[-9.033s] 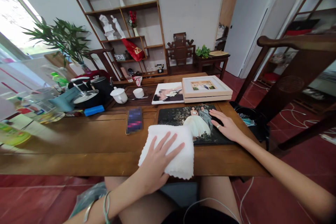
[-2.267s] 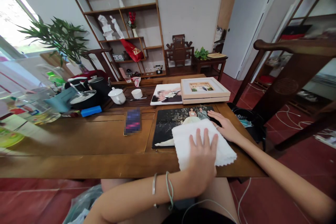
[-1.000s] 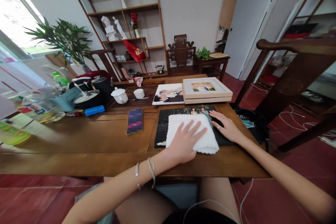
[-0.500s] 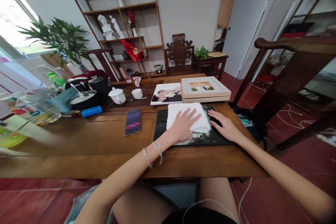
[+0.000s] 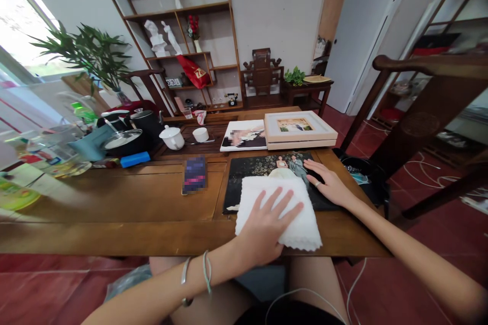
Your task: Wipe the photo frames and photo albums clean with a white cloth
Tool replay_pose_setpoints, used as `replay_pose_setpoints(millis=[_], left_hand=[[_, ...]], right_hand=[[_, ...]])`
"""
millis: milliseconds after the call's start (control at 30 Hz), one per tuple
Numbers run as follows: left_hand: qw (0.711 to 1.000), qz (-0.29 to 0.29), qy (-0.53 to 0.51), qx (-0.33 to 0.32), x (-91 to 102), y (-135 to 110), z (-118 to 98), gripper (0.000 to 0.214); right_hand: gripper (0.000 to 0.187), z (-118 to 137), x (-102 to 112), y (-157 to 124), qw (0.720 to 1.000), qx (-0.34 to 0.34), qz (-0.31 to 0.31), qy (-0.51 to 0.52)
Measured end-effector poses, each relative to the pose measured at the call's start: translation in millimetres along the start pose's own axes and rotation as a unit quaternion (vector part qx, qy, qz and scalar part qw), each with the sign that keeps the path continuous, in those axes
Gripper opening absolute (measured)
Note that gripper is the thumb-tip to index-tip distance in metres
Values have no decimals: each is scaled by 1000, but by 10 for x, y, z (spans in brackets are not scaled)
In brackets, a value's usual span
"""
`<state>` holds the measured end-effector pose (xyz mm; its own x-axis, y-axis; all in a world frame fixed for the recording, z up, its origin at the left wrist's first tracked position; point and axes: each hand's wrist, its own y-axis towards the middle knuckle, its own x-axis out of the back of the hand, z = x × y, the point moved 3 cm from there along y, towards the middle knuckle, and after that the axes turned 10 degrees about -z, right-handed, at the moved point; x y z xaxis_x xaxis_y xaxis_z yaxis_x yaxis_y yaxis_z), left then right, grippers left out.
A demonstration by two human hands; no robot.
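A white cloth (image 5: 304, 228) lies over the near part of a dark wedding photo panel (image 5: 247, 167) and hangs past its near edge onto the table. My left hand (image 5: 265, 226) rests on top of the cloth, fingers spread. Flat on the panel's right side lies my right hand (image 5: 330, 185), its fingers stretched out beside the pictured couple. The lower middle of the picture is hidden under the cloth.
Behind the panel are a photo print (image 5: 240, 142) and a pale wooden photo frame (image 5: 330, 137). A phone (image 5: 194, 175) lies to the left. Farther left stand a white lidded cup (image 5: 172, 138), a blue box (image 5: 135, 159) and a black pot (image 5: 124, 148).
My left hand has drawn the cloth toward me, down over the panel's near edge, uncovering the couple at the top. My right hand has stayed in place.
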<state>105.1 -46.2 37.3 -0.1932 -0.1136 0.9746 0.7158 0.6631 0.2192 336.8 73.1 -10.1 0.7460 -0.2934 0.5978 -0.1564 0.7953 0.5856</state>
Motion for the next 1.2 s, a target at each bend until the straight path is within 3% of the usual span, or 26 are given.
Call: replay_pose_setpoints(millis=[333,467,667,933,1000,1100,1200], left_hand=[[999,-16,30,36,-59,640,1060,80],[998,-31,40,37,-99,769,1256,75],[999,-23,32,37,-49,664,1109,74],[1000,15,-8,12,36,-132,265,97],[1000,18,-17,6,65,-259,138,99],[999,22,-25,3,85,-244,170,97],[999,20,-26,11,77,-35,420,91]], right_hand=[[40,-16,-7,-5,1000,-10,5,-14],[41,-17,-9,-4,1000,-11,12,-19],[39,-4,-6,-1,1000,-9,8,-17],[39,1,-7,-4,1000,-4,1,-9],[39,-1,-4,-5,1000,-3,5,-9],[39,-5,0,-7,1000,-1,7,-15],[39,-6,0,-4,1000,1,5,-18]])
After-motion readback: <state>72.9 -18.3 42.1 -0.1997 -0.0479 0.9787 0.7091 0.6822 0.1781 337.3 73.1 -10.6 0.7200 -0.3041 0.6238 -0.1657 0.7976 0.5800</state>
